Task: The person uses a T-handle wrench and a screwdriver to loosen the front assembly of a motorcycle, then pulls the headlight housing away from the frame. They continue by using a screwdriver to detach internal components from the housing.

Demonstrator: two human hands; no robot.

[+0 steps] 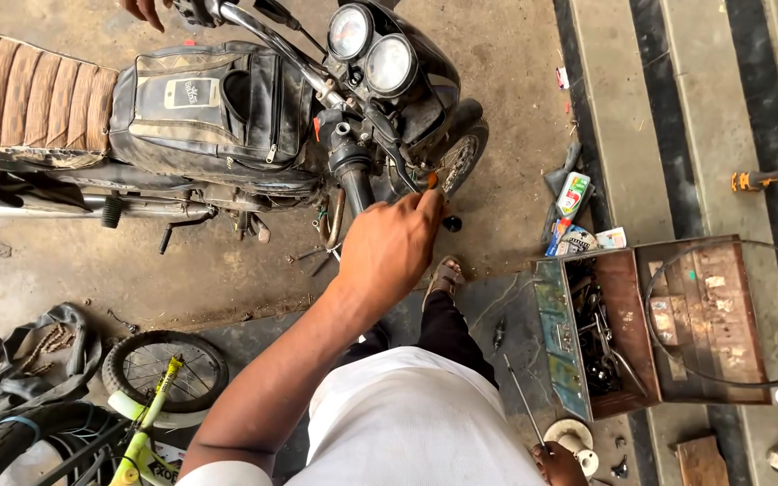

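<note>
At the lower edge of the view, the right hand (pixel 558 463) is seen only in part, low beside a small round white spool-like object (pixel 572 438); whether its fingers are spread or closed cannot be told. A thin metal rod (pixel 524 396) lies on the floor just above it. To the right, an open rusty brown metal toolbox (pixel 641 328) is shown, filled with dark tools, with a bare wire wheel hoop (pixel 731 310) resting over its lid. At lower left, a small bicycle with a yellow-green frame (pixel 150 423) and a spoked wheel is seen beside loose black rubber tyres (pixel 20 423).

In the middle ground, the left hand (pixel 389 245) is extended from a bare forearm, with the fingers curled together around the black handlebar grip (pixel 357 184) of a black motorcycle (pixel 227 117). An orange-handled tool tip (pixel 431 180) is visible just at the fingertips; whether it is pinched cannot be told.

Beyond the hand, twin round chrome-rimmed gauges (pixel 371 49) are mounted above the handlebar. A worn black tank bag (pixel 213 99) lies on the tank, and a ribbed brown seat (pixel 24 108) follows at far left. At the top edge, another person's hand (pixel 146 9) is placed on the far handlebar.
</note>
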